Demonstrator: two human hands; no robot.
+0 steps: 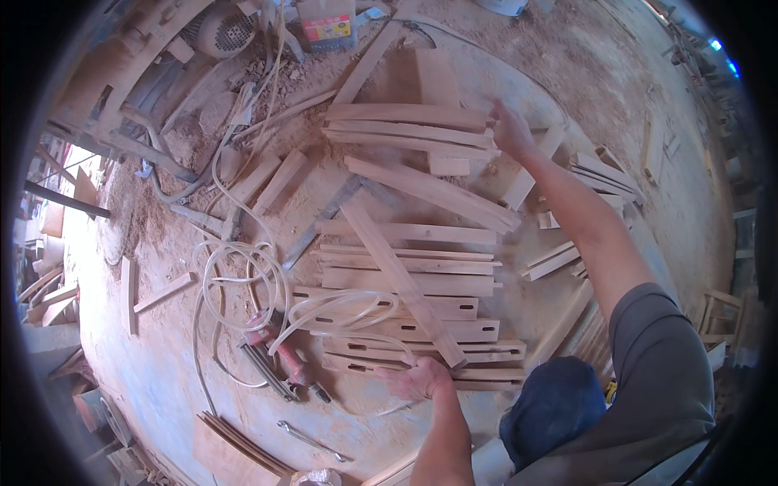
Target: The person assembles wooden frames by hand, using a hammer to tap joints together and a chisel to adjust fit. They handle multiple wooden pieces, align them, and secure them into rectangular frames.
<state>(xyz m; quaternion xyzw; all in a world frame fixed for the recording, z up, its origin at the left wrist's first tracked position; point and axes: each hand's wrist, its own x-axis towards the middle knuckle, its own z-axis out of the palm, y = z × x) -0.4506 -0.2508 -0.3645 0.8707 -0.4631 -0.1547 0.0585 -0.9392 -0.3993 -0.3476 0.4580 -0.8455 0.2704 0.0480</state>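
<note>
My right hand (510,130) is at the right end of a small stack of wooden boards (407,113) at the top middle; its fingers are blurred, and whether they grip is unclear. My left hand (419,379) lies over the lower mortised wooden rails (425,349), beside a loop of clear hose (346,297). A loose wooden strip (401,282) crosses the row of rails diagonally. Above the row, more long strips (431,191) lie at a slant. A red pneumatic nail gun (285,358) rests left of the row.
A combination wrench (313,441) lies on the dusty floor near the bottom. Coiled hose (243,285) spreads at left. A machine with a motor (225,30) stands upper left, near a plastic container (328,24). Wood offcuts (602,170) lie at right, thin panels (240,452) at lower left.
</note>
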